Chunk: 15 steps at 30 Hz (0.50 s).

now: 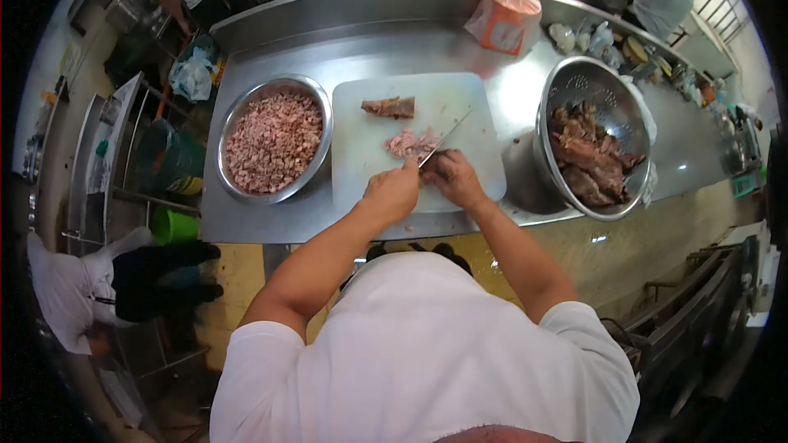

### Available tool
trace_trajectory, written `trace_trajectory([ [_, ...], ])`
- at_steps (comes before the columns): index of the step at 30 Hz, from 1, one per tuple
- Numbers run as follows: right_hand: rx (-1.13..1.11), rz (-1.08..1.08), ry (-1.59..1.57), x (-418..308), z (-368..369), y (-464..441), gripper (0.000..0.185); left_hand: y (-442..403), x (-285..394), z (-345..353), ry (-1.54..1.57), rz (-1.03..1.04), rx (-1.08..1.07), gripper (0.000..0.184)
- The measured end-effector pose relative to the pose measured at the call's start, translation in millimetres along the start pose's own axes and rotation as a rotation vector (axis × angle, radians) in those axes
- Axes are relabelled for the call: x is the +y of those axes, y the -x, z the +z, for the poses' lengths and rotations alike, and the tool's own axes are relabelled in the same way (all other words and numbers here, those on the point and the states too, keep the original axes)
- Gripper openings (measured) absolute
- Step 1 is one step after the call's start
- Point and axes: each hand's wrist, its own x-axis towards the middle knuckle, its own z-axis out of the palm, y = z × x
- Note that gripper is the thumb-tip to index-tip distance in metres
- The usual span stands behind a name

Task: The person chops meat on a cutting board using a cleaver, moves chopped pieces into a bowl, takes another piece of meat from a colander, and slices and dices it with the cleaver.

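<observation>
My left hand (394,191) is wrapped round the handle of a knife (454,129), whose blade points up and to the right across the cutting board (357,127). Beside the blade, my right hand (454,179) has its fingers curled down on a piece of meat, mostly hidden beneath them. Small chopped meat (408,143) lies in a little heap just left of the blade. Farther up the white board rests a larger browned chunk of meat (389,107), apart from both hands.
A steel bowl (322,99) of diced meat stands left of the board. To the right, a steel colander (603,70) holds large dark meat pieces. An orange container in a plastic bag (510,20) is at the back. Other people (663,2) are around the steel counter (386,41).
</observation>
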Motion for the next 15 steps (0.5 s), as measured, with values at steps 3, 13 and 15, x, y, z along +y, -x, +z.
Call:
trace_trajectory([
  [3,-0.006,0.044,-0.012,-4.8,2.6,3.7,0.021,20.7,2.0,-26.9,0.04,0.055,0.04,0.025],
  [13,0.009,0.038,-0.078,-13.1,-8.6,0.3,0.022,16.6,0.7,-21.3,0.075,0.071,0.073,0.023],
  [15,-0.054,-0.002,0.046,-5.8,-11.1,3.7,0.022,45.0,8.1,-34.6,0.038,0.039,-0.011,0.024],
])
